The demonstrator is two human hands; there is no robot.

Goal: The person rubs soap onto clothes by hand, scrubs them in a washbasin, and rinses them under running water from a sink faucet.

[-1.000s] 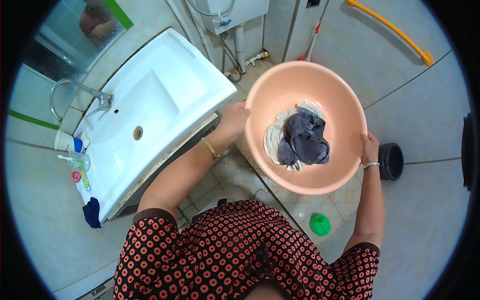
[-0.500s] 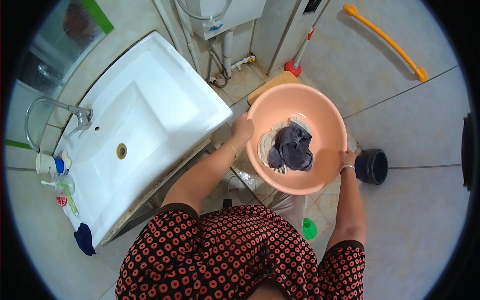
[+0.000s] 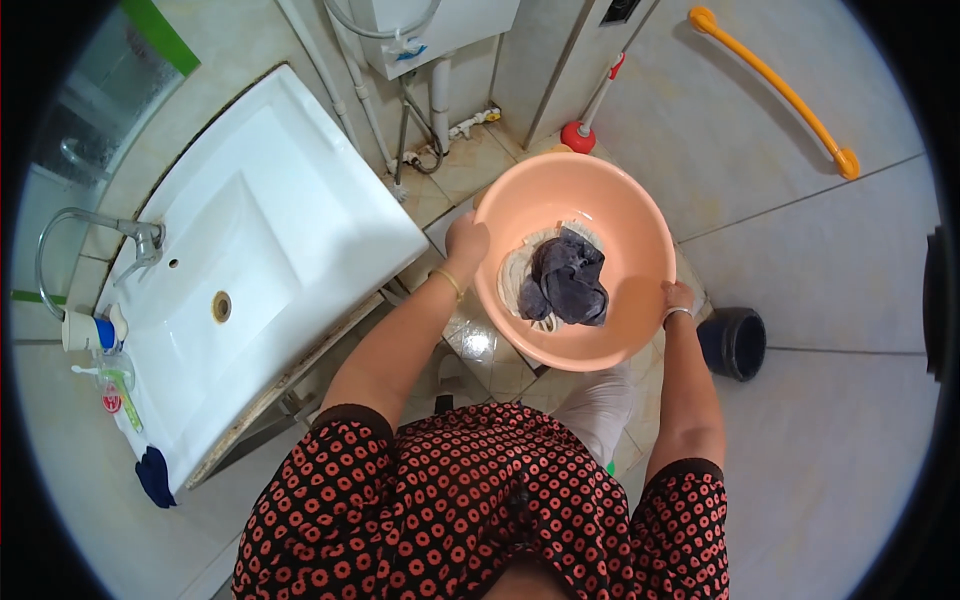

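Note:
Between my two hands is a wide peach plastic basin (image 3: 635, 230). My left hand (image 3: 465, 247) grips its rim on the left side, and a yellow bracelet circles that wrist. On the right side my right hand (image 3: 679, 298) is closed on the rim, with a pale bangle at the wrist. Inside the basin lies a crumpled dark grey cloth (image 3: 575, 285), on top of a cream-white cloth (image 3: 513, 275). The fingertips of both hands are partly hidden by the rim.
To the left, a white washbasin (image 3: 320, 215) carries a chrome tap (image 3: 148, 240), a cup (image 3: 82, 332) and a dark blue cloth (image 3: 154, 476). A black bucket (image 3: 735, 345) stands right, a red plunger (image 3: 578, 137) beyond the basin. An orange grab bar (image 3: 775, 85) is on the wall.
The basin has shifted slightly left in view with both hands still on its rim. My leg has come forward, mostly covering the green container on the floor. The wooden board behind is now largely hidden.

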